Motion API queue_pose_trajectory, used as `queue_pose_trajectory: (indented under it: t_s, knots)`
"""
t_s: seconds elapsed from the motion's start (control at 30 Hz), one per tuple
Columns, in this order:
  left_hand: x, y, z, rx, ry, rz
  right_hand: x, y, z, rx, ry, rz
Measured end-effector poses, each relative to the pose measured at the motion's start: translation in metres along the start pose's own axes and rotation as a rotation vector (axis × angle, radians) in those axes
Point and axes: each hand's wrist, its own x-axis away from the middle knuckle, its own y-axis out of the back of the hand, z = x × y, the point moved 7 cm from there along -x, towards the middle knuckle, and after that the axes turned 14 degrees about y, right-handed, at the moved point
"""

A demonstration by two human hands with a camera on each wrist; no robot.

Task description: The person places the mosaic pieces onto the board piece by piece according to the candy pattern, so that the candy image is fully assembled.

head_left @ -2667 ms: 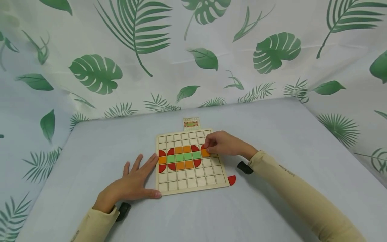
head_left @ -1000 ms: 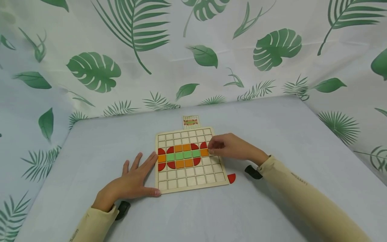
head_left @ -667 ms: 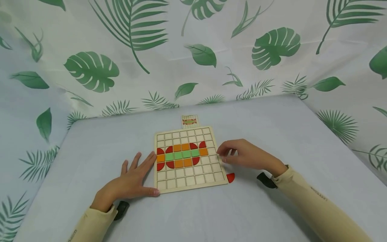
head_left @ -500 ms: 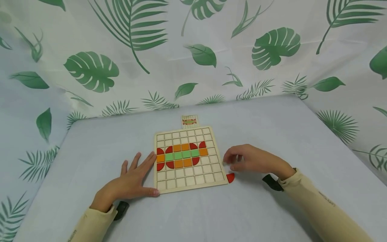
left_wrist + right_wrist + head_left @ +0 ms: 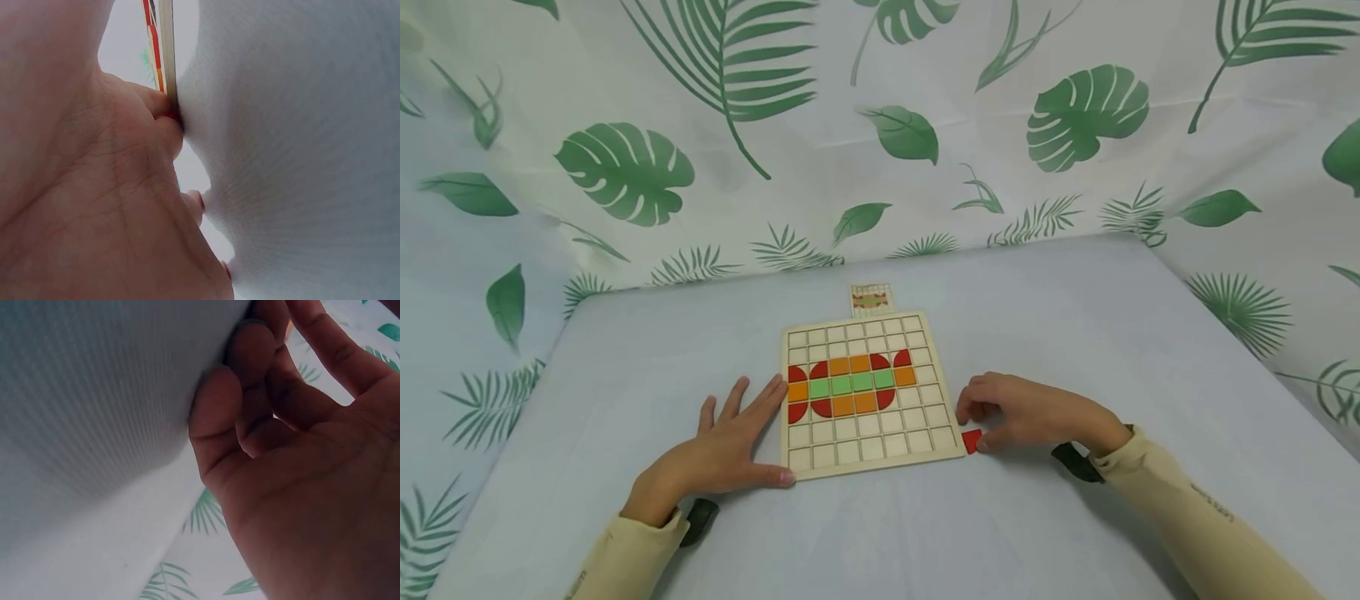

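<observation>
In the head view my right hand [image 5: 1026,412] is down at the board's near right corner, fingers curled. Its thumb and fingertips are at the edges of a red quarter-circle tile [image 5: 971,441], partly covering it; the right wrist view shows the curled fingers [image 5: 215,403] low at the table, with the tile hidden. My left hand [image 5: 718,454] lies spread at the left side of a wooden grid board [image 5: 880,465], fingertips and thumb touching its edge. Green tiles [image 5: 841,384], orange tiles [image 5: 844,405] and red quarter-circle tiles [image 5: 886,399] fill part of the grid.
A small pattern card [image 5: 872,312] with a matching coloured design lies at the board's far edge. A pale cloth [image 5: 880,542] covers the table, and a leaf-print curtain [image 5: 970,150] stands behind and at the sides.
My right hand let go of the orange tile in the grid's right part, drew back rightward, then came down toward me onto the loose red tile. The left hand has stayed at the board.
</observation>
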Motion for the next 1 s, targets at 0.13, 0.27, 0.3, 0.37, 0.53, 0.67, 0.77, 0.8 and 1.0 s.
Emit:
queue_pose_trajectory:
  t_s: [0.13,0.27,0.3,0.37,0.53,0.67,0.77,0.8,1.0]
  knots:
    - [-0.0004,0.0004,-0.0007,-0.002,0.010,0.003,-0.0009,-0.0005,0.0020,0.009,0.026,-0.002]
    - [-0.0007,0.0008,-0.0012,-0.003,0.015,0.002,-0.0009,-0.0010,0.0041,0.010,0.049,0.001]
    - [-0.0007,0.0008,-0.0011,-0.005,0.015,0.001,-0.0010,-0.0013,0.0048,0.010,0.055,0.003]
    - [-0.0008,0.0004,-0.0009,-0.008,0.015,0.000,-0.0009,-0.0019,0.0057,0.018,0.065,0.008]
    - [-0.0004,0.0000,-0.0008,-0.007,0.000,-0.002,-0.0007,-0.0035,0.0071,0.016,0.068,0.016]
    - [-0.0004,0.0003,0.0001,-0.001,-0.004,-0.002,-0.0014,-0.0037,0.0064,-0.027,0.042,0.015]
    - [-0.0013,0.0003,0.0005,-0.002,0.001,-0.001,-0.0011,-0.0029,0.0057,-0.068,0.036,0.008]
    - [-0.0017,0.0002,0.0007,-0.003,0.003,0.000,-0.0008,-0.0024,0.0058,-0.081,0.040,0.006]
    - [-0.0018,-0.0005,0.0017,-0.004,0.008,0.004,0.0006,-0.0001,0.0043,-0.144,0.081,0.004]
